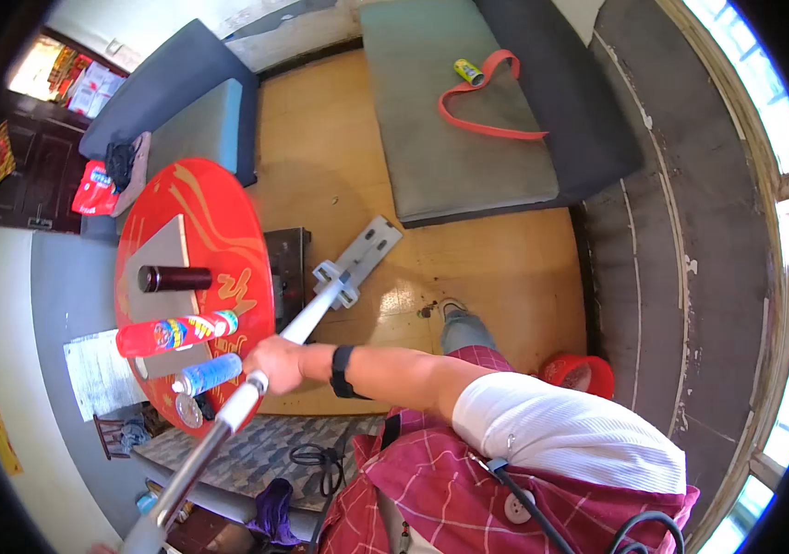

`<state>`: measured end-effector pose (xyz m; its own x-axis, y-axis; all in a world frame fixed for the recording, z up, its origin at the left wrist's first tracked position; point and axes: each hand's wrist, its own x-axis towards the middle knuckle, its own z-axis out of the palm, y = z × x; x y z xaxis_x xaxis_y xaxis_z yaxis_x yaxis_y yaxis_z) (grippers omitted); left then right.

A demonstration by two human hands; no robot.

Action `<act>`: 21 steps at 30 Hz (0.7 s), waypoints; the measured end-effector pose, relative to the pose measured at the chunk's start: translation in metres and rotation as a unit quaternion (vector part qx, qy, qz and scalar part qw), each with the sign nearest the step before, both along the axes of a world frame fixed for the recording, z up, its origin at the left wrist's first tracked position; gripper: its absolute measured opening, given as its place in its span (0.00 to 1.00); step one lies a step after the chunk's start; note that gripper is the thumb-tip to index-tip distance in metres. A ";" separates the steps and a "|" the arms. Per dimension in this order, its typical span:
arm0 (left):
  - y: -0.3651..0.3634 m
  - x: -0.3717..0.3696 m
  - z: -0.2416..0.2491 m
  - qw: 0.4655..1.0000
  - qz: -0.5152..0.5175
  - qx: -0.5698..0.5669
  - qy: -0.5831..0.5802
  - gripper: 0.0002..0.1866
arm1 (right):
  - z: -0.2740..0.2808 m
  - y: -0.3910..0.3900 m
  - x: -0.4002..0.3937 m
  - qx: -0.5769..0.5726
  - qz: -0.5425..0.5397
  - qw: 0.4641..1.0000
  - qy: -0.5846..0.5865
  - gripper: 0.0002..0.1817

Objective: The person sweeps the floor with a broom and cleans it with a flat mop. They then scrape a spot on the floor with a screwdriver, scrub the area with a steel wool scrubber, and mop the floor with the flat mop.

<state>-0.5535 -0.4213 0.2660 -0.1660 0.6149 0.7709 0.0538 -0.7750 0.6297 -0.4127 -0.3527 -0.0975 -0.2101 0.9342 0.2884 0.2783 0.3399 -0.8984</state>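
Note:
My right hand [276,363] is closed around the pole of a flat mop [300,325]. The pole slants from the lower left towards the middle of the view. Its grey mop head [371,247] rests on the wooden floor, close to the corner of the long sofa. At the bottom left edge only a sliver of my left hand [102,548] shows, beside the pole's upper end; its fingers are cut off by the frame. Just left of my right hand, a blue spray can [210,373] and a red bottle [177,333] appear on the red round table [228,198].
A grey sofa [454,157] holds a pink strap [482,126] and a yellow-green can [468,72]. Another sofa [182,129] stands back left. A dark cylinder [174,279] is on the table. My foot [452,307] is near dark specks on the floor; a red basket [579,373] stands right.

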 end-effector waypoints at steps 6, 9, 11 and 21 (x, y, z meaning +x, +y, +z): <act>0.028 0.089 -0.010 0.976 -0.181 0.034 0.116 0.03 | 0.000 -0.005 0.068 -0.011 -0.108 0.991 0.075 0.06; 0.037 0.106 0.004 0.961 -0.234 0.035 0.146 0.03 | 0.003 -0.012 0.082 -0.001 -0.153 0.982 0.111 0.06; 0.045 0.124 0.012 0.960 -0.238 0.026 0.146 0.03 | 0.008 -0.017 0.096 0.013 -0.181 0.977 0.112 0.06; 0.040 0.199 0.017 0.925 -0.336 0.041 0.171 0.03 | 0.002 -0.029 0.125 0.030 -0.268 0.952 0.144 0.08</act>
